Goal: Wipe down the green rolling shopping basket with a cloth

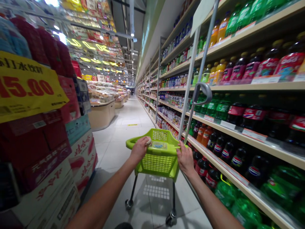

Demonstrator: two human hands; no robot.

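Observation:
A small green plastic shopping cart (154,163) stands in front of me on dark legs with caster wheels. My left hand (139,149) is closed round the left part of its handle. Something small and whitish (148,141) shows at those fingers; I cannot make out what it is. Between my hands, a label (158,145) is set on the handle bar. My right hand (185,158) grips the handle's right end, fingers curled over the rim. Right beside it, a grey pole (190,119) with a loop-shaped grip (202,93) rises at a slant; its lower fixing is hidden.
Shelves (274,86) of soda bottles line the right side closely. Stacked drink cartons (82,152) with a yellow price sign (28,86) stand close on the left. Ahead, a tiled aisle (135,111) runs past a rounded display counter (102,114).

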